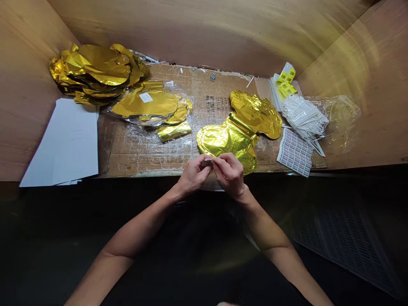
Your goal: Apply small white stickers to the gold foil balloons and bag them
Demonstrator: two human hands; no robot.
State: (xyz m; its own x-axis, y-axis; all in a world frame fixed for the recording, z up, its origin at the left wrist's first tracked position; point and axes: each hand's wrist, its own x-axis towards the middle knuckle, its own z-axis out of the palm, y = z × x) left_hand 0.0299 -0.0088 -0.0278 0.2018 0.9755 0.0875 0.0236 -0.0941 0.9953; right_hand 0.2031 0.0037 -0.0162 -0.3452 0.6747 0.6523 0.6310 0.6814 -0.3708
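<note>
Left hand (193, 175): curled, knuckles up, fingers pointing right
Right hand (230, 173): curled, knuckles up, fingers pointing left
Fingertips (219, 159): pinched, the two hands almost touching at centre
Left forearm (137, 239): bare, slanting in from near left
Right forearm (274, 240): bare, slanting in from near right

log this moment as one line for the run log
left hand | right hand | both pinch small silver item | beside gold foil balloon

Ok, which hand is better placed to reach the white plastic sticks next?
Probably the right hand: it sits closer to the white plastic sticks, by the gold foil balloon, while the left hand is farther away.
</note>
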